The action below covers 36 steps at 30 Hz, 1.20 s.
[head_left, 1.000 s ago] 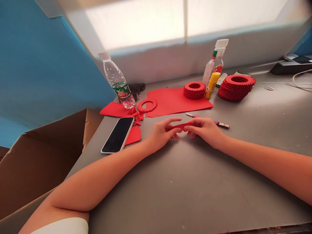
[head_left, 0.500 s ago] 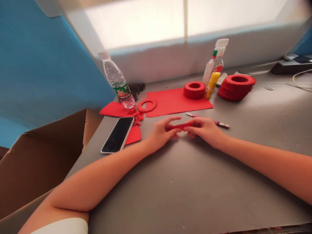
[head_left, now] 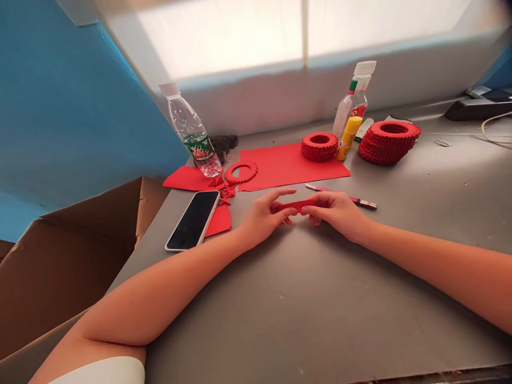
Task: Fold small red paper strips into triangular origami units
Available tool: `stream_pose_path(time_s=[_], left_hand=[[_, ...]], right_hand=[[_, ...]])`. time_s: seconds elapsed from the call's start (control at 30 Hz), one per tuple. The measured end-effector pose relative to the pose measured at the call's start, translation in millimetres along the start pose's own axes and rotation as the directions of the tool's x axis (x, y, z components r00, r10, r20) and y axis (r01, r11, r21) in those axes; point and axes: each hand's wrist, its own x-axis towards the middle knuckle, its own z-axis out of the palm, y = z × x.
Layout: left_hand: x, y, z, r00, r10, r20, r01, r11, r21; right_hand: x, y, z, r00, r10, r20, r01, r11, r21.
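Note:
A small strip of red paper (head_left: 298, 206) is stretched between my two hands, just above the grey table. My left hand (head_left: 267, 214) pinches its left end, with the index finger raised off it. At the other end, my right hand (head_left: 332, 212) grips the paper between thumb and fingers. Behind my right hand lies a utility knife (head_left: 365, 204), partly hidden by the hand. Several small folded red paper pieces (head_left: 227, 193) lie to the left, beside a flat red paper ring (head_left: 241, 172).
A phone (head_left: 192, 221) lies on red paper at left, near a leaning water bottle (head_left: 199, 144). Red sheets (head_left: 276, 166) lie behind my hands. Two stacks of red paper rings (head_left: 319, 149) (head_left: 387, 144), a yellow glue stick (head_left: 349, 138) and clear bottles (head_left: 362, 88) stand farther back. A cardboard box (head_left: 80, 256) is at left.
Both hands keep hold of the red paper strip and have hardly moved. My left index finger has shifted slightly, and a little more of the strip shows.

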Motion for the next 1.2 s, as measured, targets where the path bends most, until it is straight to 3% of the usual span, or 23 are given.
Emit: stream_pose_path(time_s=[1.2], left_hand=[[1.5, -2.2, -1.6, 0.999, -0.017, 0.027, 0.018, 1.000, -0.022]], right_hand=[[-0.4, -0.7, -0.9, 1.000, -0.008, 0.018, 0.008, 1.000, -0.004]])
